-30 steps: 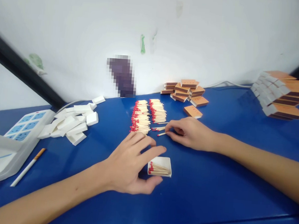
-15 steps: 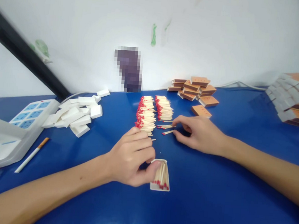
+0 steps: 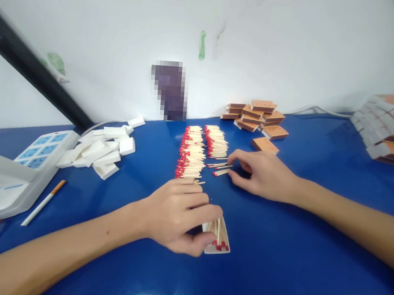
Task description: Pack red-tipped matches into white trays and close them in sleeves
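Observation:
My left hand [image 3: 178, 216] is closed on a small white matchbox tray [image 3: 218, 241] that lies on the blue table [image 3: 277, 252] with several red-tipped matches in it. Thumb and fingers pinch the tray's left end. My right hand [image 3: 262, 174] rests farther back, its fingertips pinched at a few loose matches [image 3: 220, 169] beside two rows of matches [image 3: 196, 152].
A heap of empty white trays [image 3: 98, 152] lies at the left, next to a white power strip [image 3: 20, 171] and a cigarette [image 3: 43, 203]. Orange matchbox sleeves [image 3: 256, 118] are piled at the back; a bigger stack [image 3: 387, 131] stands at the far right. A white wall rises behind.
My left hand has turned the tray from lying crosswise to pointing away from me and shifted it a little nearer. My right hand has stayed at the loose matches.

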The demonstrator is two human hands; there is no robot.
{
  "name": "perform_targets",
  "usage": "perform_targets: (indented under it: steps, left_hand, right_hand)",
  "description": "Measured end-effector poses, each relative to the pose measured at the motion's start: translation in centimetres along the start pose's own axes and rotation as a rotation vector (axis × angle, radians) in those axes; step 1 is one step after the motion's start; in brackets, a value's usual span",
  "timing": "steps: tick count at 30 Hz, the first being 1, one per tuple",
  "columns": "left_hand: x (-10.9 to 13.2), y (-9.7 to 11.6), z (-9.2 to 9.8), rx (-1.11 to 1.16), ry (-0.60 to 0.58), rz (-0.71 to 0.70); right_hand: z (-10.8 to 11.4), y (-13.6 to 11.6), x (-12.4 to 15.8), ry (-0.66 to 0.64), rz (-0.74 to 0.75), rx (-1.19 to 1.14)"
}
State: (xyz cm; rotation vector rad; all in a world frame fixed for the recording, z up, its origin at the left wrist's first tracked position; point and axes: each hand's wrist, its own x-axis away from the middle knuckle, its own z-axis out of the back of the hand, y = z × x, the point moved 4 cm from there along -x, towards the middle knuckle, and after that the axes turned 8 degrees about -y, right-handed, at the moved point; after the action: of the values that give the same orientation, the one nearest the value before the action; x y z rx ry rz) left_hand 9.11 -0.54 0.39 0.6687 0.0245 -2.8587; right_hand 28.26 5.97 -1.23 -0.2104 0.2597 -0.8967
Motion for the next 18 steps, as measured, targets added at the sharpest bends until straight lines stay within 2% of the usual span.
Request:
perform_targets:
  steps: [3, 10, 15, 18]
  left_hand:
    - [-0.16, 0.06, 0.02, 0.018, -0.027, -0.015]
    - [-0.05, 0.15, -0.02, 0.072, -0.033, -0.057]
    - [0.13, 0.08, 0.17, 0.002, -0.007, -0.024]
    - [-0.08, 0.37, 0.44, -0.001, -0.005, 0.067]
  right_hand:
    - [0.09, -0.14, 0.00, -0.003, 0.042, -0.015]
    - [0.10, -0.69, 0.15, -0.064, 0.251, -0.116]
    - [0.07, -0.44, 0.13, -0.016, 0.209, -0.098]
    - [0.03, -0.33, 0.12, -0.008, 0.184, -0.091]
